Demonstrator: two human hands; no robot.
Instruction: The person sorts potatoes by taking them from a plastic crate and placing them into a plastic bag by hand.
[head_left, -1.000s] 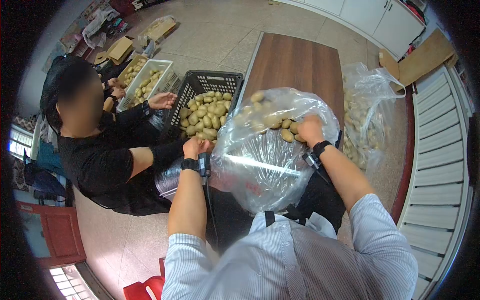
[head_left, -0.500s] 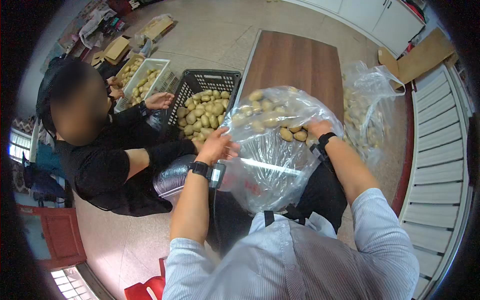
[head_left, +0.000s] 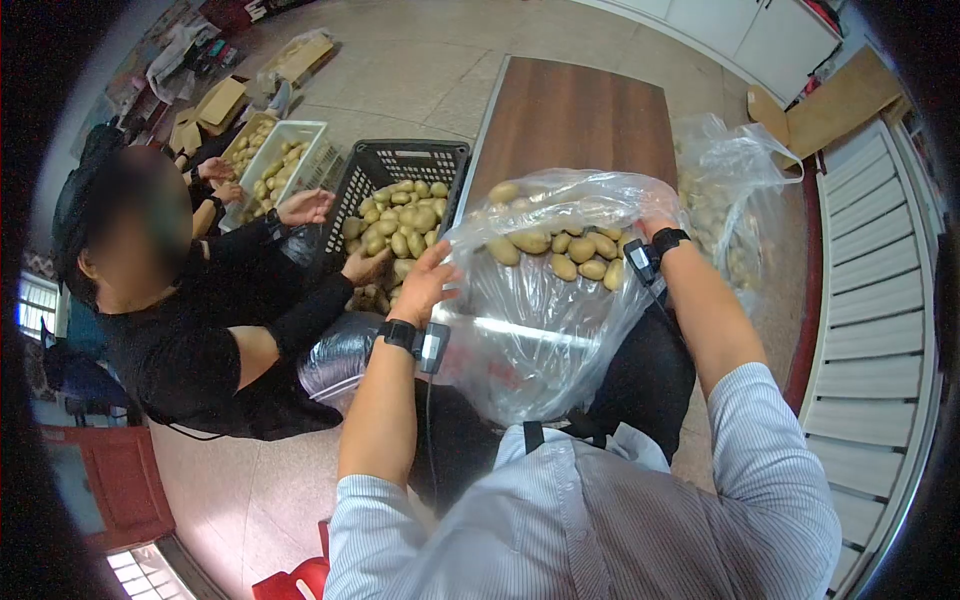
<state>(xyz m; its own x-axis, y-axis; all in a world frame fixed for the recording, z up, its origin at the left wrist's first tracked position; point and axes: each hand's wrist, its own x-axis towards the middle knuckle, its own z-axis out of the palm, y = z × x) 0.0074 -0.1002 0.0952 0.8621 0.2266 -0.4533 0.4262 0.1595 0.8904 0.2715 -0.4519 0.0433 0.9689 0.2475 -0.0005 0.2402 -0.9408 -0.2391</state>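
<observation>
A large clear plastic bag point(head_left: 520, 370) lies over my lap and the near end of the brown table, its mouth spread wide. Several potatoes point(head_left: 580, 258) rest inside, near the far side of the opening. My left hand point(head_left: 426, 288) grips the bag's left rim, with its lower fingers partly spread. On the right, my right hand point(head_left: 655, 215) is closed on the rim, some fingers hidden behind the film. Just left of my left hand stands a black crate point(head_left: 395, 150) full of potatoes, and a co-worker's hand point(head_left: 366, 266) reaches into it.
A person in black point(head_left: 190, 350) sits at my left, with other hands behind. White crate point(head_left: 318, 140) and other potatoes stand farther back. The wooden table point(head_left: 575, 115) extends ahead. Another potato-filled plastic bag point(head_left: 735, 200) stands at right, near cardboard point(head_left: 840, 105) and a white radiator point(head_left: 865, 350).
The bag's far rim has lifted and opened, leaving the potatoes inside in plainer view. My right hand has moved up slightly with the rim. The co-worker's near hand has moved into the black crate.
</observation>
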